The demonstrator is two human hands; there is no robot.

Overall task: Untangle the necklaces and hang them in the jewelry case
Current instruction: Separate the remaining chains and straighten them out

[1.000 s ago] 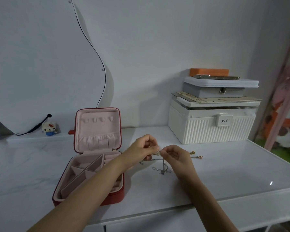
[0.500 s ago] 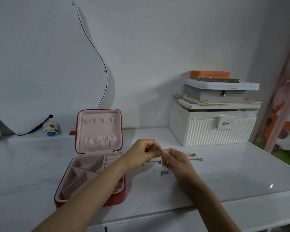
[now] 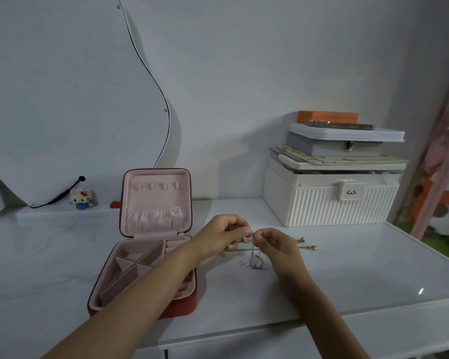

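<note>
The white worktop (image 3: 347, 268) carries a ribbed white storage box (image 3: 329, 200) at the far right and the open red jewelry case (image 3: 151, 244) at the left. Just right of the case, the tangled necklaces (image 3: 253, 260) are pinched from both sides by the left hand (image 3: 224, 233) and the right hand (image 3: 280, 246); their loose ends lie on the worktop.

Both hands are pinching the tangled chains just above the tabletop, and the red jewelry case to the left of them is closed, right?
Not quite. The head view shows the red jewelry case open, its lid standing upright with four empty hooks and its pink compartments exposed. The rest holds: the left hand and right hand both pinch the tangled chains just above the tabletop, with the case to their left.
</note>
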